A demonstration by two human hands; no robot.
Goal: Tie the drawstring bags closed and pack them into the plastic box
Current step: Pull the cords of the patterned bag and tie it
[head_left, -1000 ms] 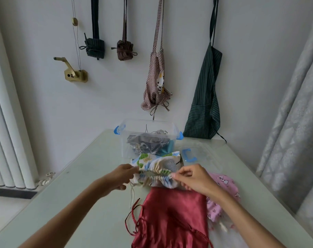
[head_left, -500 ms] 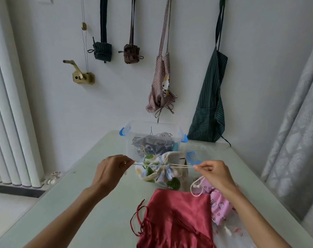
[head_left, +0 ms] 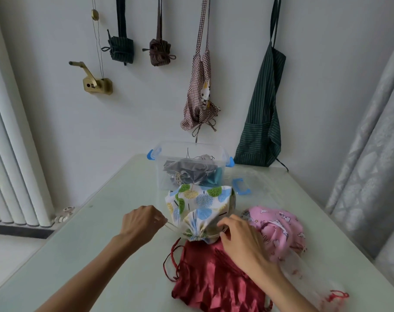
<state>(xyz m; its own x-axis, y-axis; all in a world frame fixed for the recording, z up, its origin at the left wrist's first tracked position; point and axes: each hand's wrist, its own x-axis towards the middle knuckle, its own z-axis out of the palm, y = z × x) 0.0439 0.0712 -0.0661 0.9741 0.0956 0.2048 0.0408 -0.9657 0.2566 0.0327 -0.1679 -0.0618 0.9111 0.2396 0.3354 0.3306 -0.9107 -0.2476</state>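
A white drawstring bag printed with green, blue and yellow trees [head_left: 200, 200] lies on the table with its gathered mouth toward me. My left hand [head_left: 141, 221] pinches its pale cord at the left of the mouth. My right hand [head_left: 238, 236] grips the cord end at the right of the mouth. A red satin bag [head_left: 210, 281] with a red cord lies in front of it. A pink printed bag [head_left: 279, 227] sits to the right. The clear plastic box [head_left: 189, 152] with blue clips stands behind and holds grey and teal bags.
The box's clear lid with a blue clip [head_left: 241, 186] lies right of the box. A sheer bag with a red cord [head_left: 313, 282] rests at the near right. Aprons hang on the wall; a curtain [head_left: 371, 131] is at the right and a radiator [head_left: 9, 165] at the left.
The tree-print bag came down from being held up with cords stretched apart to lying on the table. Both hands moved closer to its cinched mouth.
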